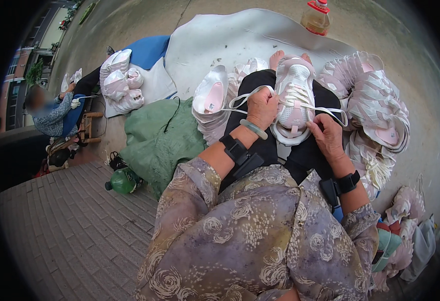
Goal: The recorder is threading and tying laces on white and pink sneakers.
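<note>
A white and pink sneaker (pixel 286 84) rests on my lap, its toe pointing away from me and its collar toward me. White laces run crosswise over its tongue. My left hand (pixel 262 109) is closed on a white shoelace (pixel 236 108) at the shoe's left side, with a loop trailing leftward. On the right, my right hand (pixel 327 135) pinches by the collar, where the other end of the lace curves over and round my fingers; the pinched tip is hardly visible. Left of my knee stands a stack of pale shoe uppers (pixel 211 118).
More stacked shoe uppers (pixel 375 100) are at my right. Beside my left arm lie a green sack (pixel 160 138) and a green bottle (pixel 123 181). A white sheet (pixel 200 47) covers the ground ahead, with a red-capped jug (pixel 315 19) beyond. Another person (pixel 54 113) sits far left.
</note>
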`<move>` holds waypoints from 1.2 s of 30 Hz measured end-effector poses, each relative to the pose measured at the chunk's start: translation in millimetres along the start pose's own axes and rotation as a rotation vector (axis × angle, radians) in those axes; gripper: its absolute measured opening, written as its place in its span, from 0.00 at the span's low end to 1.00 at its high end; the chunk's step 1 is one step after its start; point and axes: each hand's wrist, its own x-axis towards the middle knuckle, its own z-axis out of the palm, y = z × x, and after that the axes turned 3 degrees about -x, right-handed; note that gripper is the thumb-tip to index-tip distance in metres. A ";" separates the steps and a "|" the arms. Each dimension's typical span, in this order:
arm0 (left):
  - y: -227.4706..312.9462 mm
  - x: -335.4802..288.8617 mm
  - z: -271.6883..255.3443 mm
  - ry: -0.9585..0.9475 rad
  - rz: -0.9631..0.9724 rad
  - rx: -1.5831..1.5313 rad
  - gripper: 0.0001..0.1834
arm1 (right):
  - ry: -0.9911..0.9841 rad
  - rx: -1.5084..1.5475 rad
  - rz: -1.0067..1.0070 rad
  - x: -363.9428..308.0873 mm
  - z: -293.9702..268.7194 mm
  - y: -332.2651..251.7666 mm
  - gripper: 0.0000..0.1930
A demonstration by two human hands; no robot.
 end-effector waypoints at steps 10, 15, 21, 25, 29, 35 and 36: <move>5.9 9.2 -5.3 -0.050 0.253 0.518 0.10 | 0.121 -0.227 -0.329 15.0 8.2 -29.0 0.07; 10.4 -21.8 -6.1 -0.041 0.550 0.447 0.19 | 0.060 -0.276 -0.340 27.1 23.8 -36.2 0.07; 2.4 -25.9 -7.0 -0.046 0.670 0.620 0.24 | 0.112 -0.327 -0.272 31.5 34.7 -40.2 0.03; 0.3 -26.9 -7.7 -0.055 0.678 0.696 0.20 | 0.142 -0.347 -0.322 31.9 39.0 -35.0 0.03; -1.8 -27.6 -5.8 -0.072 0.660 0.734 0.16 | 0.166 -0.318 -0.378 32.8 40.0 -32.3 0.05; -2.6 -25.5 -3.7 -0.078 0.610 0.679 0.13 | 0.147 -0.346 -0.360 37.6 41.8 -35.4 0.07; -3.2 -24.8 -3.8 -0.084 0.606 0.660 0.13 | 0.145 -0.345 -0.359 37.8 42.7 -35.3 0.07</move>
